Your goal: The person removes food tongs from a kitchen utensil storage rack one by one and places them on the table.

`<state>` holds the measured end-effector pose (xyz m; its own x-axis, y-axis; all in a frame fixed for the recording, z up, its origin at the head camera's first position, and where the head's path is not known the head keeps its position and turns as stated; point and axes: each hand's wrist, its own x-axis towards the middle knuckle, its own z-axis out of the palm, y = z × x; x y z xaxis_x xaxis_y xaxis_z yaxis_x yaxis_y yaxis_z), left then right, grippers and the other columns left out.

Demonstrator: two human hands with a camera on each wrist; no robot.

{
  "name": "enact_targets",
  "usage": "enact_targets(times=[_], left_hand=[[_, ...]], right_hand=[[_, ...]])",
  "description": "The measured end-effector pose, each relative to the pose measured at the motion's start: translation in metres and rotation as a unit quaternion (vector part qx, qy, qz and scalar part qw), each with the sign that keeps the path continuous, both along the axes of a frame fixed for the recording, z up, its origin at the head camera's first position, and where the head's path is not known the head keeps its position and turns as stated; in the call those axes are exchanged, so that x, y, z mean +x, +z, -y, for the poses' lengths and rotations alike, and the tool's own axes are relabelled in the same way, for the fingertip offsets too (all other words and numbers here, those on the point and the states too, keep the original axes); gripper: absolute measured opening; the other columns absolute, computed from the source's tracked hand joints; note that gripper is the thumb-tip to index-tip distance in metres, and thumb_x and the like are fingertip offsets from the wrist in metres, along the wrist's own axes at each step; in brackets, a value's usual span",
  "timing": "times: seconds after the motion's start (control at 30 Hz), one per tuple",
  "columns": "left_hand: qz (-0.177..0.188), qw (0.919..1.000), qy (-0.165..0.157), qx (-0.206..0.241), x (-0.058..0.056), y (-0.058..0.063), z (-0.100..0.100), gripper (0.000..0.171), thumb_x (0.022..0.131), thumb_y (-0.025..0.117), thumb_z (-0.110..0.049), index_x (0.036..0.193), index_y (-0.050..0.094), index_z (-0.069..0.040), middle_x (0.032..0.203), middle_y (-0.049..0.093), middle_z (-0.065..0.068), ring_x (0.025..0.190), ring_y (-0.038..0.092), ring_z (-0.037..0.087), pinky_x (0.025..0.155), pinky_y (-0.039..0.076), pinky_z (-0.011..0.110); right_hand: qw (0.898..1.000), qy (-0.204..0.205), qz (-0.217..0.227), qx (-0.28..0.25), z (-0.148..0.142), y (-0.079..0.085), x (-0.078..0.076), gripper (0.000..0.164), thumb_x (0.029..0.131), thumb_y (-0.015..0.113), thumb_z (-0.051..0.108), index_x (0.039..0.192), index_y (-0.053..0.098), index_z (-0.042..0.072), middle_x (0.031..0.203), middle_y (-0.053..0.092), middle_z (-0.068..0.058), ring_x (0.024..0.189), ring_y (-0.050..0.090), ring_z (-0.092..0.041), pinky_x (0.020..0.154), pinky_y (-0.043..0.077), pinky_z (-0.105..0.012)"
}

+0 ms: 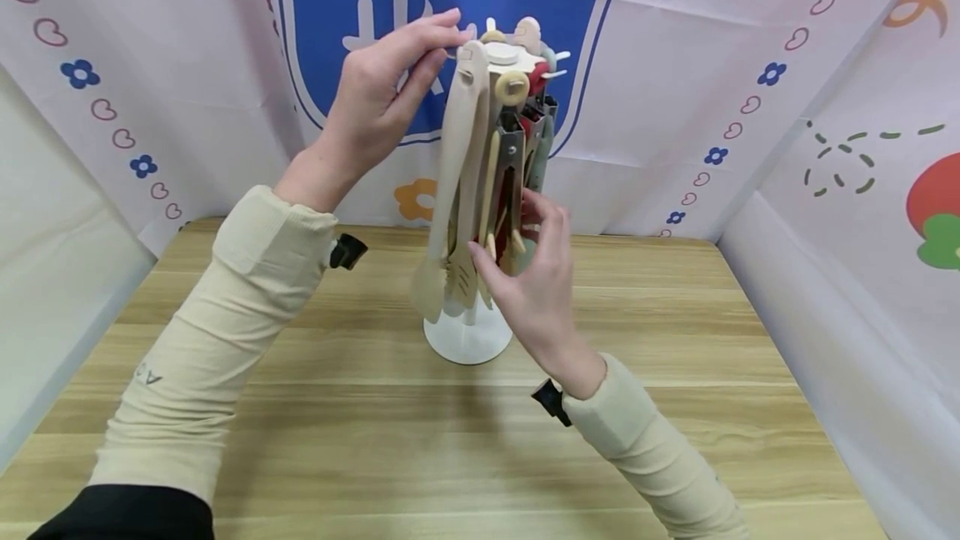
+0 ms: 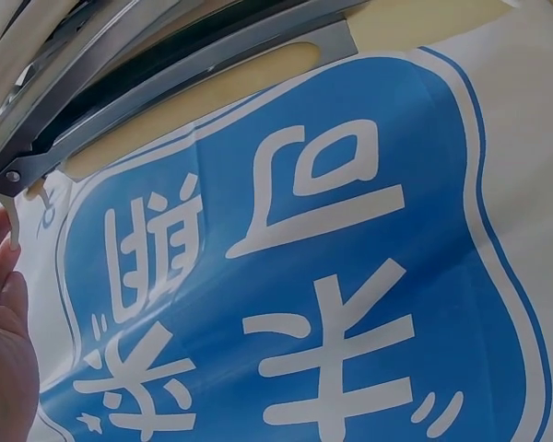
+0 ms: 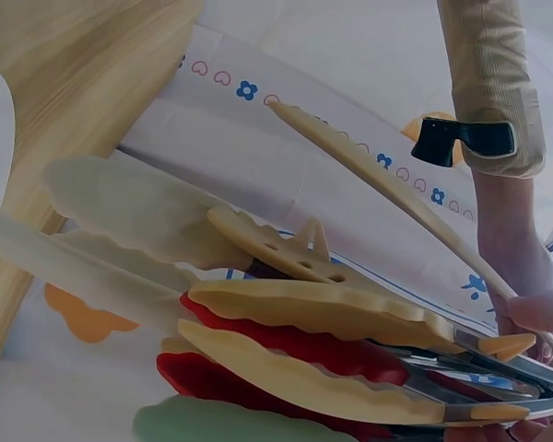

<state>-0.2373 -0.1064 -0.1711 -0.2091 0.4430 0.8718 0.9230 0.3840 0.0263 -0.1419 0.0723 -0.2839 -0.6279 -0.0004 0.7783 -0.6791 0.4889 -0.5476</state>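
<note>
A white utensil rack point(image 1: 502, 54) stands upright on its round base point(image 1: 467, 344), hung with kitchen utensils. My left hand point(image 1: 375, 90) is at its top, thumb and index finger pinching a hook at the rim beside a long cream spoon point(image 1: 450, 157). Lower down, my right hand point(image 1: 543, 290) holds steel-armed tongs point(image 1: 512, 144) with beige tips, thumb on one side and fingers on the other. The right wrist view shows the beige tips point(image 3: 323, 308), with red tongs point(image 3: 295, 341) and pale green tongs point(image 3: 230, 419) close beside. A slotted turner point(image 1: 463, 277) hangs next to the spoon.
The rack stands on a wood-grain table point(image 1: 375, 423), towards its back edge. Printed white cloth with a blue panel point(image 1: 322, 23) hangs behind, and white cloth walls point(image 1: 862, 273) rise at the sides.
</note>
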Motion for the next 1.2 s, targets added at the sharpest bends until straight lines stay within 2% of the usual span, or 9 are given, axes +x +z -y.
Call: enact_targets(times=[0.4, 0.6, 0.83, 1.2], left_hand=[[-0.009, 0.9999, 0.01, -0.01, 0.0014, 0.0027, -0.0004, 0.025, 0.096, 0.041, -0.004, 0.11, 0.057, 0.008, 0.119, 0.057, 0.021, 0.121, 0.047, 0.022, 0.103, 0.034, 0.026], [-0.005, 0.9998, 0.014, -0.011, 0.0025, 0.0033, 0.0003, 0.025, 0.096, 0.041, -0.005, 0.11, 0.058, 0.008, 0.119, 0.057, 0.02, 0.121, 0.047, 0.021, 0.102, 0.035, 0.026], [-0.003, 0.9998, 0.016, -0.01, 0.0032, 0.0029, 0.0005, 0.025, 0.096, 0.041, -0.005, 0.11, 0.058, 0.007, 0.119, 0.057, 0.02, 0.121, 0.047, 0.021, 0.103, 0.035, 0.026], [-0.004, 0.9997, 0.019, -0.012, 0.004, 0.0057, -0.0001, 0.023, 0.095, 0.044, -0.006, 0.108, 0.059, 0.007, 0.116, 0.059, 0.021, 0.119, 0.049, 0.023, 0.103, 0.033, 0.024]], right_hand=[[0.999, -0.022, -0.022, -0.018, -0.0002, -0.0017, -0.0042, 0.053, 0.073, 0.072, 0.005, 0.119, 0.046, -0.006, 0.101, 0.051, -0.017, 0.092, 0.052, -0.023, 0.073, 0.048, -0.025], [0.999, -0.016, -0.02, -0.039, -0.0024, -0.0008, -0.003, 0.052, 0.071, 0.073, 0.005, 0.117, 0.051, -0.004, 0.099, 0.054, -0.015, 0.089, 0.055, -0.022, 0.072, 0.051, -0.026], [0.999, -0.018, -0.019, -0.04, -0.0033, -0.0003, -0.0017, 0.051, 0.071, 0.073, 0.004, 0.117, 0.052, -0.004, 0.098, 0.056, -0.014, 0.088, 0.056, -0.02, 0.073, 0.051, -0.025], [0.996, -0.004, -0.045, -0.079, -0.0065, 0.0056, 0.0023, 0.049, 0.069, 0.074, 0.002, 0.113, 0.054, -0.005, 0.099, 0.057, -0.015, 0.09, 0.057, -0.022, 0.074, 0.052, -0.03]])
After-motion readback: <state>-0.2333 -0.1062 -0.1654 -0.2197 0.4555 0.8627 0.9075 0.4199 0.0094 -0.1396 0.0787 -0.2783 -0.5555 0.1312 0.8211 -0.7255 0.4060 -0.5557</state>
